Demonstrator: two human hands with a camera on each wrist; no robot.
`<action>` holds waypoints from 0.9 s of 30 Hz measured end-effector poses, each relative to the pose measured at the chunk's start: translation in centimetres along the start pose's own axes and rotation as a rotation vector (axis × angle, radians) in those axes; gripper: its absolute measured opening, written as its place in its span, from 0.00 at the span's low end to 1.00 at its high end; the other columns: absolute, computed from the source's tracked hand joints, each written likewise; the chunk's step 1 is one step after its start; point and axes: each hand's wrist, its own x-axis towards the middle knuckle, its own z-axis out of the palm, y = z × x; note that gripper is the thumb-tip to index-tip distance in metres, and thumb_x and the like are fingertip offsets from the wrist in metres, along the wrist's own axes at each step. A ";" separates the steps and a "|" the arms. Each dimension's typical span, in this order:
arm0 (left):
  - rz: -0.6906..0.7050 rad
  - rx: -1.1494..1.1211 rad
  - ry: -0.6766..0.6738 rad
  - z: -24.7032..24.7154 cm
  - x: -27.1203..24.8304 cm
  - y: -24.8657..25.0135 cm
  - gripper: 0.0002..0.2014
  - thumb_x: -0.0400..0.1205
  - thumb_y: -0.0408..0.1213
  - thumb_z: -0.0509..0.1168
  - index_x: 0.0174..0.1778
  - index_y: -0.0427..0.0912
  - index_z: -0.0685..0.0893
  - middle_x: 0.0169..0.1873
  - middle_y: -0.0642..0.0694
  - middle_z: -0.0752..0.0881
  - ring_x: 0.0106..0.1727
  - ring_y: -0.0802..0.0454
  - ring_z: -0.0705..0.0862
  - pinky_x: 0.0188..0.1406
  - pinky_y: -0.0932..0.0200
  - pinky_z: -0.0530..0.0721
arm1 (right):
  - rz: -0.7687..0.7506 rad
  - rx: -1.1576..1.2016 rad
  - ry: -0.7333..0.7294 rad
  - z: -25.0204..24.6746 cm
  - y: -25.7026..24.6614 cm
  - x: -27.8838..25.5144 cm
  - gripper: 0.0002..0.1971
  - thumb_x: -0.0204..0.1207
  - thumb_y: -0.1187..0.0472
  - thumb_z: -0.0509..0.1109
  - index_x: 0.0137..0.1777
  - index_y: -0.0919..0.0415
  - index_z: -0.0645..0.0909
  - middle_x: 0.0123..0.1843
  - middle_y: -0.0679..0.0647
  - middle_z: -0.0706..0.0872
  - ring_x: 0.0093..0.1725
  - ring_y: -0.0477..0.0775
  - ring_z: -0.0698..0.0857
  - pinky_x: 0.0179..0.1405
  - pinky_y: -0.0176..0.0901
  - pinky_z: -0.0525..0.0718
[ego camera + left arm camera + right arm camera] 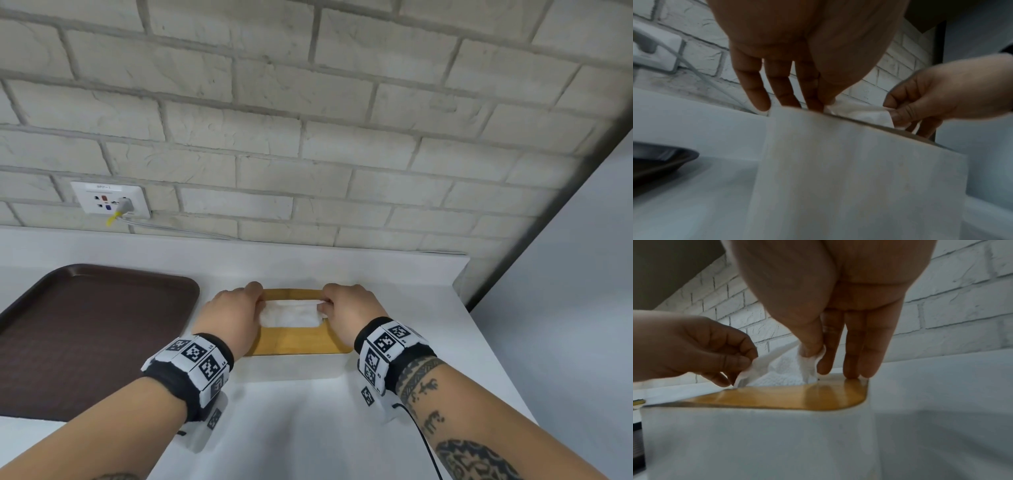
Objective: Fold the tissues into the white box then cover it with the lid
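tissue (289,313) | in lid (301,342) slot | pinched between left hand (231,313), right hand (352,310)

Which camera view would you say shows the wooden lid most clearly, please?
The head view: the whole wooden lid lies atop the box, tissue showing through its opening. The right wrist view shows its near surface obliquely; the left wrist view shows only its thin edge.
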 end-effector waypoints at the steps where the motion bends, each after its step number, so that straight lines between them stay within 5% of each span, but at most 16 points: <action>1: 0.008 -0.072 0.028 0.0 -0.1 -0.4 0.10 0.89 0.42 0.61 0.61 0.44 0.82 0.51 0.43 0.88 0.55 0.37 0.85 0.54 0.44 0.85 | 0.004 0.036 -0.003 0.0 0.3 0.0 0.11 0.84 0.52 0.63 0.59 0.56 0.81 0.51 0.58 0.87 0.51 0.62 0.85 0.53 0.49 0.85; 5: -0.047 -0.208 -0.068 -0.1 -1.6 -1.9 0.36 0.81 0.55 0.73 0.83 0.46 0.71 0.82 0.42 0.71 0.81 0.41 0.72 0.79 0.49 0.71 | 0.053 0.163 -0.103 0.0 2.3 -1.2 0.42 0.71 0.39 0.75 0.82 0.49 0.65 0.78 0.47 0.73 0.76 0.52 0.75 0.73 0.42 0.74; 6: -0.074 -0.218 -0.131 -0.2 -2.1 -2.3 0.44 0.77 0.58 0.75 0.86 0.47 0.66 0.84 0.43 0.68 0.83 0.43 0.71 0.81 0.51 0.70 | 0.040 0.150 -0.139 0.1 2.5 -1.7 0.46 0.68 0.38 0.78 0.83 0.48 0.63 0.79 0.46 0.71 0.77 0.51 0.73 0.73 0.41 0.72; 8: -0.098 -0.215 -0.211 0.0 -2.5 -3.0 0.49 0.75 0.61 0.76 0.88 0.47 0.61 0.77 0.44 0.76 0.74 0.46 0.78 0.72 0.53 0.78 | -0.009 0.119 -0.175 0.7 2.8 -2.6 0.45 0.71 0.40 0.78 0.84 0.46 0.60 0.82 0.46 0.68 0.78 0.51 0.73 0.73 0.38 0.71; 10: -0.104 -0.175 -0.272 0.1 -2.4 -3.2 0.47 0.79 0.59 0.73 0.88 0.46 0.59 0.63 0.48 0.83 0.61 0.48 0.82 0.57 0.57 0.79 | -0.001 0.124 -0.169 1.6 2.7 -3.3 0.44 0.75 0.41 0.75 0.86 0.47 0.58 0.87 0.47 0.60 0.81 0.52 0.70 0.77 0.40 0.69; 13: -0.124 -0.141 -0.303 -0.3 -1.9 -3.0 0.43 0.82 0.58 0.70 0.89 0.47 0.58 0.54 0.48 0.81 0.53 0.49 0.80 0.50 0.59 0.76 | 0.047 0.144 -0.155 2.6 2.7 -3.8 0.42 0.78 0.41 0.71 0.88 0.52 0.57 0.90 0.50 0.50 0.84 0.55 0.66 0.80 0.42 0.66; 17: -0.134 -0.120 -0.342 -0.3 -1.9 -3.0 0.43 0.85 0.57 0.67 0.90 0.48 0.53 0.71 0.42 0.81 0.67 0.42 0.82 0.58 0.58 0.76 | 0.064 0.161 -0.160 3.1 2.6 -4.0 0.41 0.80 0.42 0.69 0.88 0.55 0.55 0.90 0.53 0.47 0.85 0.57 0.64 0.82 0.42 0.63; 22: -0.153 -0.058 -0.333 -0.4 -2.5 -2.2 0.41 0.87 0.56 0.63 0.91 0.45 0.50 0.81 0.40 0.75 0.76 0.40 0.79 0.69 0.54 0.77 | 0.063 0.132 -0.184 3.2 2.4 -4.0 0.41 0.83 0.42 0.65 0.88 0.58 0.52 0.90 0.54 0.44 0.83 0.58 0.66 0.82 0.45 0.65; 27: -0.132 -0.058 -0.173 -0.1 -5.6 -1.8 0.31 0.88 0.58 0.60 0.83 0.44 0.67 0.77 0.48 0.77 0.70 0.47 0.82 0.73 0.51 0.78 | 0.063 0.235 -0.157 3.9 3.0 -4.7 0.42 0.84 0.40 0.61 0.89 0.55 0.44 0.90 0.51 0.40 0.86 0.53 0.60 0.82 0.42 0.62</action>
